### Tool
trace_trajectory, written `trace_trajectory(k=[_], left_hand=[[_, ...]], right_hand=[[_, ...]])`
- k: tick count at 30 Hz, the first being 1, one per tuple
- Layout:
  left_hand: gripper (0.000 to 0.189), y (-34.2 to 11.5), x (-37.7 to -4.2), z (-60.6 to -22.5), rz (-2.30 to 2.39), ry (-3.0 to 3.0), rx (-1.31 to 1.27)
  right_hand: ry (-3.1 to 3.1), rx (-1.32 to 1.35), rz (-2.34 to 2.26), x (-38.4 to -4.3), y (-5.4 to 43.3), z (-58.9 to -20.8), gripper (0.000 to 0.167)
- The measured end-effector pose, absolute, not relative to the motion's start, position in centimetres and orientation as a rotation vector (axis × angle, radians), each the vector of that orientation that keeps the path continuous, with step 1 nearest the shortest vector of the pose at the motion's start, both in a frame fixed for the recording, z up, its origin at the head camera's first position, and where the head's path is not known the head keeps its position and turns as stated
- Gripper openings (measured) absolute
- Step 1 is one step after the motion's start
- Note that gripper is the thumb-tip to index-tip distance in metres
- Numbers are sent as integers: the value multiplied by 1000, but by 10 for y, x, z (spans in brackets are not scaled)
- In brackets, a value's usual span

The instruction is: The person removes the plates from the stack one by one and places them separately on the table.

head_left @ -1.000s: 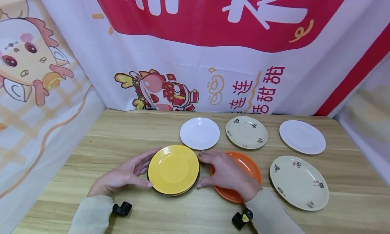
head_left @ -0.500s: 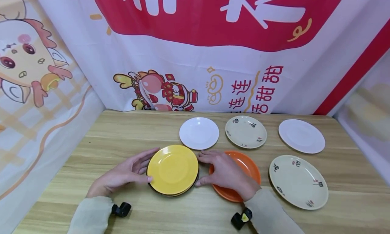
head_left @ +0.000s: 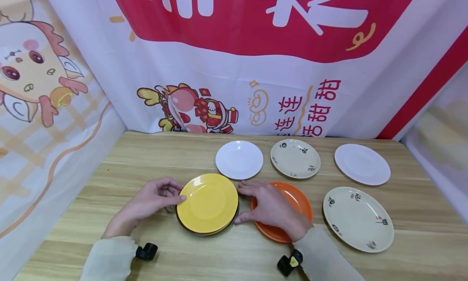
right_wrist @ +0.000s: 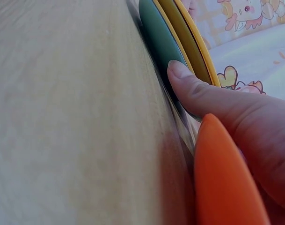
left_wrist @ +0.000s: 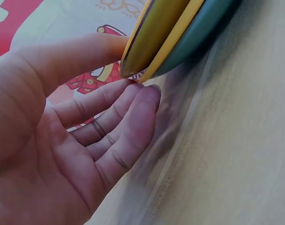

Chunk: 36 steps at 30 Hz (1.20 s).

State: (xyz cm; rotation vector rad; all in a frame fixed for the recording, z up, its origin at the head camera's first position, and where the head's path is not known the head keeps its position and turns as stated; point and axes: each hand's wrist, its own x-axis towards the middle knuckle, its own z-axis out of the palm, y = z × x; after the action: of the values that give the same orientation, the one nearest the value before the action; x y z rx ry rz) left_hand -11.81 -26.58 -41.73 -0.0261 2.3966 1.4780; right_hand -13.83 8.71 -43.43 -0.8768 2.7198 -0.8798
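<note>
The yellow plate (head_left: 207, 203) tops a small stack on the wooden table (head_left: 183, 256), with a green-sided plate (right_wrist: 158, 37) at the bottom. The left hand (head_left: 149, 200) is at the yellow plate's left edge, nearly closed, thumb on the rim and bent fingers under it, pinching the edge. The right hand (head_left: 269, 205) is on the yellow plate's right side, thumb and fingers spread apart and gripping nothing; its thumb touches the green-sided plate. Right of the yellow plate, partly beneath that hand, lies an orange plate (head_left: 301, 201); farther right, a large patterned plate (head_left: 358, 219). Behind and right of the yellow plate are a small white plate (head_left: 239, 160), a small patterned plate (head_left: 295, 159) and another white plate (head_left: 362, 164).
</note>
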Motion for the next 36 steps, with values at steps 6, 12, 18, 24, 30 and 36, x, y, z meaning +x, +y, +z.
trace_trajectory(k=[6, 12, 18, 24, 30, 36], left_hand=[[46, -265, -117, -415, 1500, 2361, -20], [46, -268, -116, -415, 1486, 2355, -15], [43, -269, -117, -415, 1466, 2377, -17], [40, -268, -117, -411, 1452, 2396, -16], [40, -267, -116, -408, 1455, 2412, -25], [39, -268, -116, -405, 1459, 2464, -31]], right_hand=[[2722, -876, -876, -138, 88, -435, 83], [2705, -857, -883, -138, 87, -436, 81], [2691, -832, -901, -139, 87, -436, 81], [2685, -847, -919, -139, 88, -435, 81], [2687, -828, -914, -138, 89, -435, 82], [2678, -812, -925, -138, 88, -436, 83]])
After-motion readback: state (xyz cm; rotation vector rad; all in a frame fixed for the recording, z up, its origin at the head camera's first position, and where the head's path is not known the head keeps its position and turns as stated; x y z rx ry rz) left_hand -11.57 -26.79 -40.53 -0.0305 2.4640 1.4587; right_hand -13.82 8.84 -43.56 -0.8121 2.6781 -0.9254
